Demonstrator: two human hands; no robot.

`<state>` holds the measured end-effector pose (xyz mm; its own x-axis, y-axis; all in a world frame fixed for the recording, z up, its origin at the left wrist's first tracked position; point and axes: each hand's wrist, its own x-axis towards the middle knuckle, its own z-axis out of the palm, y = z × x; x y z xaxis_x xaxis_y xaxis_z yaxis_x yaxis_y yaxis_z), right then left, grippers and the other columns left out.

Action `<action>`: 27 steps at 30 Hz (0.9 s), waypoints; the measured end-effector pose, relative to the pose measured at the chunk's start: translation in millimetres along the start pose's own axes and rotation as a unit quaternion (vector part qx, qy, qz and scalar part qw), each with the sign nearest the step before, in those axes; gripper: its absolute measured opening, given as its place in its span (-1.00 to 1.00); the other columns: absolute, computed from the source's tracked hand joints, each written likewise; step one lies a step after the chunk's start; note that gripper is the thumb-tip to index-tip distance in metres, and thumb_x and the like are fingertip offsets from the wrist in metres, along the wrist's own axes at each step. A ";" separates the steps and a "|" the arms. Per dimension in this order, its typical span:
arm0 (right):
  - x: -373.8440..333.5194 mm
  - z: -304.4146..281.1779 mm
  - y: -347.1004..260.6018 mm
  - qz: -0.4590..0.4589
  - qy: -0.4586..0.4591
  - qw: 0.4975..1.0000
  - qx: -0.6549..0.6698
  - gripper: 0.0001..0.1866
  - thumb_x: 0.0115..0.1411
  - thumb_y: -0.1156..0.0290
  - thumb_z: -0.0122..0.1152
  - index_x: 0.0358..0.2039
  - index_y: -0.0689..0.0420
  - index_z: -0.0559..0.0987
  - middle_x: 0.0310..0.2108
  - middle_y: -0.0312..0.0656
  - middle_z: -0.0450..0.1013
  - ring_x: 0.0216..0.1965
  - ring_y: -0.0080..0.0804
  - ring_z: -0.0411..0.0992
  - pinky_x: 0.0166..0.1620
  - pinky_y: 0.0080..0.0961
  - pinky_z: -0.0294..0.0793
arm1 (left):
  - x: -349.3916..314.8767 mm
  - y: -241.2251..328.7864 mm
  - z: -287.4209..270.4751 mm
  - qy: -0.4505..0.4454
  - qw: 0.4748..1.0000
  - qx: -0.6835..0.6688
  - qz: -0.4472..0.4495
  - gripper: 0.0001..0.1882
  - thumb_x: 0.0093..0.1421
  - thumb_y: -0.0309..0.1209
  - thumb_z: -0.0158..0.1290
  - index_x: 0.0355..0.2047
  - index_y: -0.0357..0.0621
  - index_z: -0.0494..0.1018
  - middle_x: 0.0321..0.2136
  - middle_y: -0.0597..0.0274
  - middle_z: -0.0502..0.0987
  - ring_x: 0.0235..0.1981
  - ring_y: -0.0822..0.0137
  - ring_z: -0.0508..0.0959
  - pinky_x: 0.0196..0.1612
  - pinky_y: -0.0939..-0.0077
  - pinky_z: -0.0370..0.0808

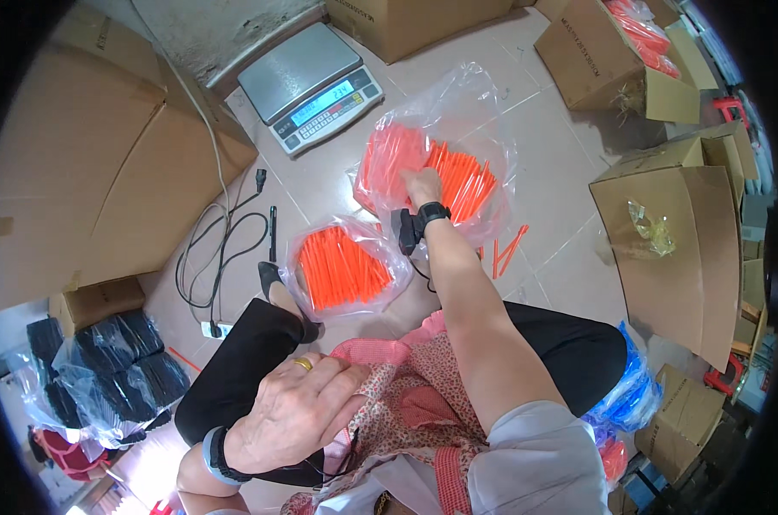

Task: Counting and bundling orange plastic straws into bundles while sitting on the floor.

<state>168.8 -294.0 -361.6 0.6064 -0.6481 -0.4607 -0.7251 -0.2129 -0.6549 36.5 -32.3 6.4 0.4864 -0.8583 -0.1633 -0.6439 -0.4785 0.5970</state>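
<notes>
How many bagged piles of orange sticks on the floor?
2: the smaller pile nearer the person, and the larger pile beyond it to the right, at the right hand. More may be hidden under plastic.

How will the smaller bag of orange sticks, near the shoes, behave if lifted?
The clear bag looks thin and crumpled, so probably floppy. The orange sticks look straight and smooth, so likely stiff and apt to slide. The bag's mouth appears open, so tipping could spill some.
</notes>
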 end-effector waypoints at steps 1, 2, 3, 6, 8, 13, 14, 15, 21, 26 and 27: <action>-1.5 1.0 3.4 -0.021 0.014 0.999 0.021 -0.48 -0.04 0.07 0.26 -0.44 0.42 0.58 -0.44 0.25 0.50 -0.33 0.10 0.53 -0.26 -0.14 0.46 | -0.9 0.3 -0.3 0.000 1.000 0.003 -0.002 -0.70 -0.01 -0.40 0.23 -0.26 -0.25 0.49 -0.39 0.13 0.51 -0.39 0.15 0.54 -0.33 0.37 0.50; -4.8 0.1 5.5 -0.041 0.027 0.998 0.040 -0.49 -0.03 0.07 0.26 -0.44 0.40 0.58 -0.45 0.22 0.51 -0.35 0.08 0.53 -0.27 -0.15 0.46 | -1.6 0.2 0.1 -0.001 1.000 0.005 -0.004 -0.69 -0.01 -0.40 0.23 -0.26 -0.25 0.49 -0.39 0.13 0.50 -0.39 0.15 0.54 -0.33 0.37 0.50; -6.7 -1.4 6.5 -0.040 0.027 0.998 0.039 -0.49 -0.03 0.07 0.26 -0.44 0.40 0.58 -0.45 0.22 0.51 -0.35 0.08 0.53 -0.27 -0.15 0.46 | -2.1 0.1 0.2 -0.001 1.000 0.004 -0.005 -0.69 -0.01 -0.40 0.23 -0.26 -0.25 0.49 -0.39 0.13 0.50 -0.39 0.15 0.54 -0.33 0.37 0.50; -5.8 -9.9 11.1 -0.059 0.062 0.996 0.003 -0.49 -0.04 0.05 0.27 -0.48 0.38 0.58 -0.49 0.18 0.51 -0.35 0.05 0.54 -0.29 -0.15 0.46 | -2.7 0.5 0.2 -0.004 1.000 0.002 0.003 -0.69 -0.01 -0.40 0.23 -0.25 -0.25 0.49 -0.40 0.13 0.50 -0.40 0.15 0.54 -0.34 0.37 0.50; -5.7 -14.3 11.0 -0.053 0.005 0.998 -0.018 -0.52 0.02 0.08 0.21 -0.45 0.37 0.58 -0.48 0.18 0.51 -0.30 0.07 0.53 -0.24 -0.13 0.45 | -3.1 0.1 0.6 0.000 1.000 0.006 0.005 -0.69 -0.02 -0.40 0.23 -0.25 -0.25 0.49 -0.41 0.13 0.49 -0.40 0.15 0.54 -0.34 0.37 0.50; 1.7 -13.3 11.6 -0.049 0.040 0.998 -0.021 -0.56 0.05 0.14 0.14 -0.41 0.37 0.58 -0.37 0.24 0.50 -0.21 0.13 0.50 -0.15 -0.09 0.45 | -3.1 -1.0 0.5 0.002 1.000 0.001 0.007 -0.68 -0.02 -0.39 0.23 -0.25 -0.25 0.49 -0.40 0.12 0.49 -0.40 0.14 0.53 -0.34 0.36 0.49; 2.0 -11.7 9.1 -0.030 0.027 0.999 0.019 -0.58 0.04 0.16 0.12 -0.36 0.34 0.60 -0.26 0.26 0.49 -0.16 0.16 0.48 -0.08 -0.09 0.44 | -2.9 0.0 0.8 0.003 1.000 0.001 0.007 -0.68 -0.02 -0.39 0.22 -0.24 -0.25 0.48 -0.40 0.12 0.49 -0.39 0.14 0.53 -0.34 0.35 0.49; 0.7 -10.5 8.4 -0.030 0.028 0.999 0.020 -0.58 0.04 0.16 0.12 -0.36 0.34 0.60 -0.26 0.26 0.49 -0.16 0.16 0.48 -0.08 -0.09 0.44 | -2.7 1.1 1.3 0.003 1.000 0.002 0.008 -0.68 -0.02 -0.39 0.22 -0.24 -0.25 0.48 -0.40 0.12 0.49 -0.39 0.14 0.53 -0.34 0.35 0.49; -15.1 -8.6 -7.8 -0.044 0.034 0.998 -0.023 -0.51 -0.02 0.14 0.21 -0.38 0.44 0.56 -0.35 0.33 0.48 -0.19 0.22 0.47 -0.16 -0.06 0.45 | -1.9 -1.4 3.4 -0.007 1.000 0.005 -0.001 -0.66 -0.01 -0.39 0.22 -0.22 -0.25 0.48 -0.39 0.11 0.49 -0.39 0.12 0.53 -0.34 0.35 0.49; -10.5 -5.3 -8.9 0.005 0.024 0.998 0.049 -0.53 -0.07 0.20 0.19 -0.34 0.45 0.55 -0.33 0.31 0.48 -0.25 0.17 0.50 -0.16 -0.13 0.46 | 0.8 -2.7 6.2 0.013 1.000 0.004 -0.007 -0.72 -0.01 -0.38 0.20 -0.27 -0.18 0.47 -0.47 0.18 0.43 -0.43 0.18 0.49 -0.35 0.36 0.46; -9.0 -3.1 -6.5 0.006 0.024 0.998 0.050 -0.53 -0.07 0.20 0.19 -0.34 0.45 0.55 -0.33 0.31 0.48 -0.25 0.17 0.50 -0.16 -0.13 0.46 | 1.0 -3.6 6.2 0.013 1.000 0.004 -0.007 -0.72 -0.01 -0.38 0.20 -0.27 -0.18 0.47 -0.47 0.18 0.43 -0.43 0.18 0.49 -0.35 0.36 0.46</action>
<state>167.1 -289.0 -351.3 0.5801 -0.6854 -0.4401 -0.6941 -0.1332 -0.7075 35.6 -32.5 -0.7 0.5105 -0.8463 -0.1522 -0.6416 -0.4927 0.5879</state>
